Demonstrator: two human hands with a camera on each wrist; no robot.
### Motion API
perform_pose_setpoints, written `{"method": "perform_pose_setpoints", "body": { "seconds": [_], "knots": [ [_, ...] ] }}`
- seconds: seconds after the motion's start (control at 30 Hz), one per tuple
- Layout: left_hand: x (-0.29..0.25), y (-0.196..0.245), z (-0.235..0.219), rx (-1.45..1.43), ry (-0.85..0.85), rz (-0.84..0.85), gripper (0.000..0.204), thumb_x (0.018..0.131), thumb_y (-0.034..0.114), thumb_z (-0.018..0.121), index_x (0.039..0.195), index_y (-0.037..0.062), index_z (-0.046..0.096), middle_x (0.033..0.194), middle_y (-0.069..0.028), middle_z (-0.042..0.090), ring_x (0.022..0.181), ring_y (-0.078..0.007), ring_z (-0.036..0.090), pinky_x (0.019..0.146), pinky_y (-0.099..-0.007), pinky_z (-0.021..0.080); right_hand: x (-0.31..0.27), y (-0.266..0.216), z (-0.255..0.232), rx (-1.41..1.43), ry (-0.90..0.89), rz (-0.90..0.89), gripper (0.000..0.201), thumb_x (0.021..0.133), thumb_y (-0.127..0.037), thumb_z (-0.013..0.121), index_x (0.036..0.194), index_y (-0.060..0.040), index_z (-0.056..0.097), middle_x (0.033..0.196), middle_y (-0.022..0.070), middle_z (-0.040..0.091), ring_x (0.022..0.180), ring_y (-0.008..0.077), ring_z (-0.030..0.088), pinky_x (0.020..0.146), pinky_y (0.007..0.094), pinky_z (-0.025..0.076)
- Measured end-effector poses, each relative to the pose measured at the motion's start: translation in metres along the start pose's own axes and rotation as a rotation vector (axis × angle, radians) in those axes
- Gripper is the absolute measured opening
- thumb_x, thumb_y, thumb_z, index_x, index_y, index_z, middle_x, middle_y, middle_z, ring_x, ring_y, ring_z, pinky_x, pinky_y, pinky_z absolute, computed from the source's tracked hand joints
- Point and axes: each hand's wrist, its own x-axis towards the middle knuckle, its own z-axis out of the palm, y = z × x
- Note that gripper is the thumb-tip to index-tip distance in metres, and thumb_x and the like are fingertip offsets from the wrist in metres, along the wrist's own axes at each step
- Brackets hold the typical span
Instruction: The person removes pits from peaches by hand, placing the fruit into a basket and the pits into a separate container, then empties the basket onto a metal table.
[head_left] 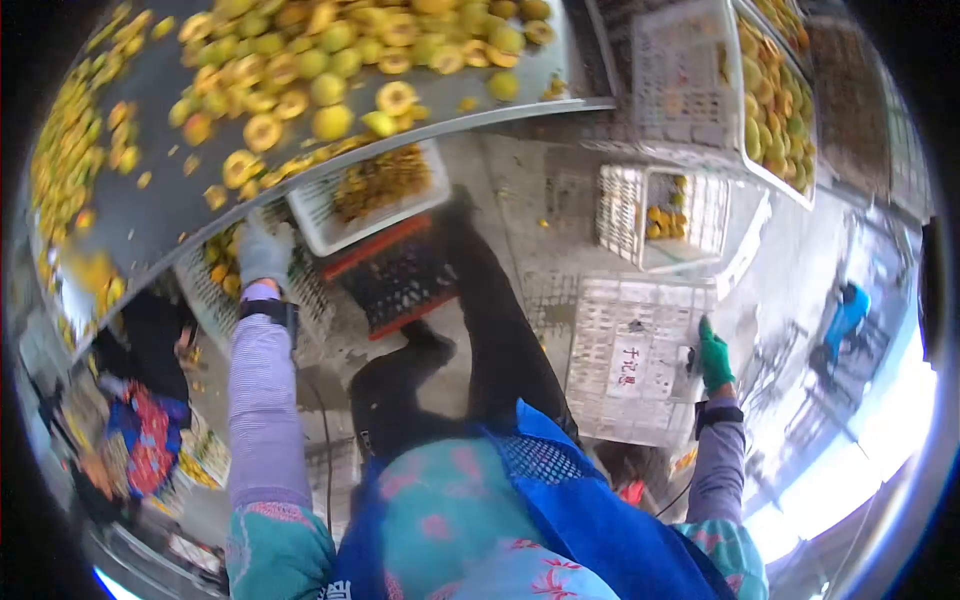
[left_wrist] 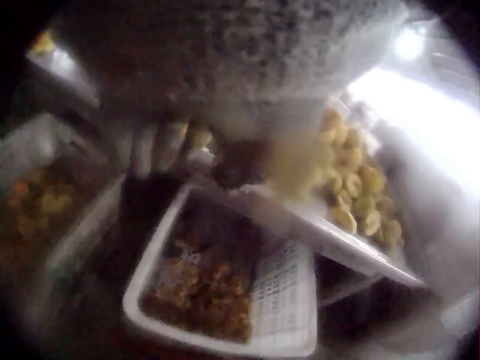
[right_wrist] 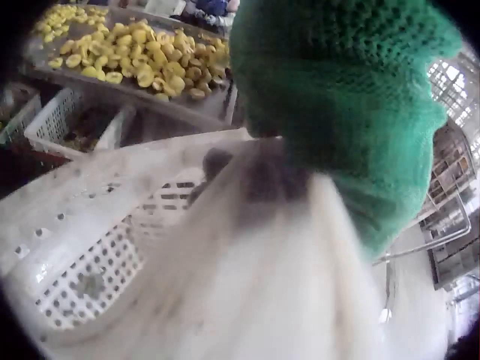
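In the head view, my left hand (head_left: 264, 255), in a pale grey glove, is at a light crate (head_left: 198, 300) with yellow fruit, below the metal table's edge. The glove (left_wrist: 240, 60) fills the top of the left wrist view; its fingers are blurred, so their hold is unclear. On the right, my green-gloved right hand (head_left: 714, 358) grips the side of a white crate (head_left: 590, 370) with dark writing. The right wrist view shows this green glove (right_wrist: 345, 112) over the rim of the perforated crate (right_wrist: 97, 289); its fingertips are hidden.
Halved yellow fruit covers part of the metal table (head_left: 150, 215). Below it stand a white bin (head_left: 434, 180) of brownish pieces and a red-edged dark crate (head_left: 375, 250). Another white crate (head_left: 618, 225) and a fruit-filled crate (head_left: 680, 85) are at the right. People are at both sides.
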Motion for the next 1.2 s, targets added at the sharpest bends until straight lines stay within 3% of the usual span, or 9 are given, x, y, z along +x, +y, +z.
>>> {"method": "perform_pose_setpoints", "body": {
  "seconds": [0.07,0.1,0.17,0.2,0.47,0.7,0.87,1.03,1.2],
  "knots": [
    [0.038,0.027,0.004,0.270,0.011,0.104,0.070,0.080,0.037,0.065,0.134,-0.0010,0.041,0.127,-0.0276,0.050,0.121,-0.0421,0.045,0.102,-0.0465,0.036,0.015,0.031,-0.007,0.022,-0.104,0.114,0.049,0.092,-0.051,0.054,0.094,-0.0031,0.059,0.060,0.0070,0.054,0.048,0.0193,0.054,0.043,0.0326,0.043],
    [0.050,0.072,-0.028,0.247,-0.232,0.022,0.069,0.082,0.038,0.063,0.133,-0.0021,0.042,0.127,-0.0273,0.051,0.122,-0.0413,0.045,0.102,-0.0469,0.037,0.048,0.085,-0.025,-0.420,-0.114,-0.288,0.050,0.092,-0.050,0.055,0.104,-0.0016,0.061,0.076,0.0054,0.060,0.061,0.0177,0.058,0.054,0.0313,0.047],
    [0.078,0.063,0.010,0.411,-0.252,0.123,0.054,0.081,0.035,0.063,0.121,0.0004,0.053,0.120,-0.0247,0.056,0.114,-0.0420,0.051,0.097,-0.0492,0.041,0.048,0.116,-0.024,-0.322,-0.122,-0.261,0.057,0.092,-0.050,0.056,0.118,0.0014,0.060,0.088,0.0047,0.066,0.072,0.0169,0.062,0.063,0.0311,0.051],
    [0.086,0.067,0.015,0.496,-0.298,0.119,0.050,0.079,0.033,0.064,0.116,0.0006,0.056,0.118,-0.0226,0.057,0.112,-0.0416,0.053,0.094,-0.0495,0.043,0.028,0.095,0.003,0.249,-0.108,0.125,0.061,0.093,-0.051,0.055,0.122,0.0029,0.057,0.084,0.0056,0.066,0.071,0.0176,0.063,0.061,0.0321,0.051],
    [0.110,0.027,0.047,0.794,-0.290,0.279,0.026,0.083,0.023,0.065,0.103,0.0070,0.060,0.102,-0.0139,0.065,0.092,-0.0311,0.066,0.074,-0.0395,0.055,0.046,0.142,0.099,0.395,-0.108,0.226,0.048,0.084,-0.042,0.072,0.106,0.0001,0.065,0.082,0.0060,0.066,0.066,0.0157,0.062,0.059,0.0313,0.051],
    [0.113,0.027,0.049,0.852,-0.272,0.338,0.015,0.089,0.013,0.054,0.099,0.0091,0.063,0.103,-0.0095,0.066,0.092,-0.0280,0.067,0.071,-0.0382,0.056,0.032,0.174,0.109,0.705,0.297,0.158,0.036,0.081,-0.037,0.075,0.097,-0.0064,0.063,0.073,0.0049,0.063,0.055,0.0173,0.059,0.049,0.0332,0.049],
    [0.090,0.049,0.031,0.718,-0.137,0.302,0.055,0.071,0.052,0.073,0.100,0.0063,0.062,0.104,-0.0104,0.062,0.100,-0.0284,0.059,0.075,-0.0369,0.052,0.051,0.224,0.096,0.735,0.479,0.160,0.038,0.080,-0.043,0.074,0.085,-0.0075,0.061,0.066,0.0074,0.061,0.049,0.0212,0.057,0.045,0.0365,0.048],
    [0.078,0.035,0.038,0.580,0.016,0.341,0.047,0.072,0.040,0.072,0.098,0.0031,0.060,0.099,-0.0135,0.059,0.100,-0.0320,0.054,0.081,-0.0418,0.045,0.114,0.188,0.107,0.761,0.498,0.297,0.033,0.084,-0.035,0.072,0.094,-0.0044,0.063,0.066,0.0067,0.059,0.049,0.0209,0.053,0.045,0.0384,0.046],
    [0.079,0.034,0.048,0.556,0.098,0.319,0.045,0.072,0.038,0.072,0.099,0.0045,0.060,0.098,-0.0118,0.058,0.094,-0.0296,0.054,0.077,-0.0435,0.044,0.225,0.126,0.231,0.804,0.243,-0.070,0.029,0.082,-0.036,0.073,0.082,-0.0094,0.061,0.065,0.0080,0.057,0.053,0.0233,0.054,0.048,0.0390,0.044]
  ]
}}
